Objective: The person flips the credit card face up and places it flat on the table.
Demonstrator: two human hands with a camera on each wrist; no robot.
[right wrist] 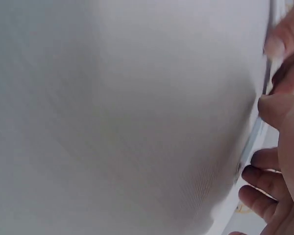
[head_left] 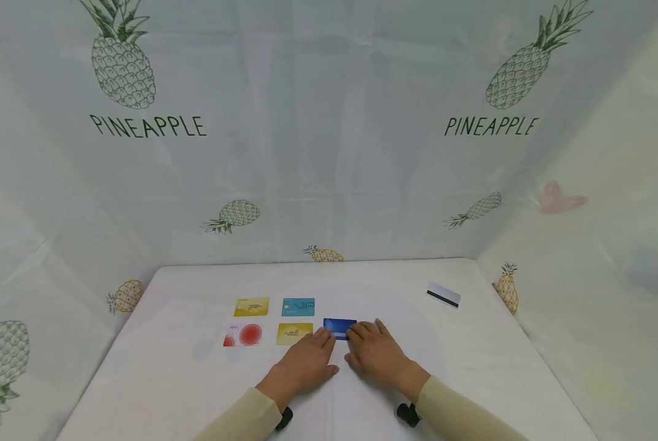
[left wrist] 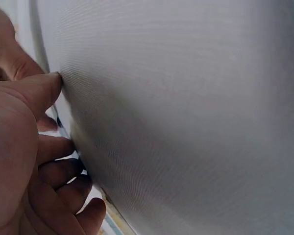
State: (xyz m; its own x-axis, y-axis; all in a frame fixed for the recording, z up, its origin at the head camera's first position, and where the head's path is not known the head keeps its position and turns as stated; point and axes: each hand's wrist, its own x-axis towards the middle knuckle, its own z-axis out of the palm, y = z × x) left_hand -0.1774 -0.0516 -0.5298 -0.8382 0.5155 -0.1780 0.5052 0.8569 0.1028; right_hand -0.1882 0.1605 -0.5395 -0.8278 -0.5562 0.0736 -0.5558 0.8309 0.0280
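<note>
on white tabletop (head_left: 373,283) | left hand (head_left: 308,359), right hand (head_left: 379,355) touch blue card (head_left: 338,327), fingers unclenched | backdrop (head_left: 329,153) (pineapple-printed)

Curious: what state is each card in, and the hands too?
Blue card: flat, between the hands.
Left hand: palm down, at the blue card's left end.
Right hand: palm down, at its right end.
Rear yellow card: flat.
Front yellow card: flat, partly covered.
Teal card: flat.
Red-and-white card: flat.
Striped card: flat, askew, apart.
</note>
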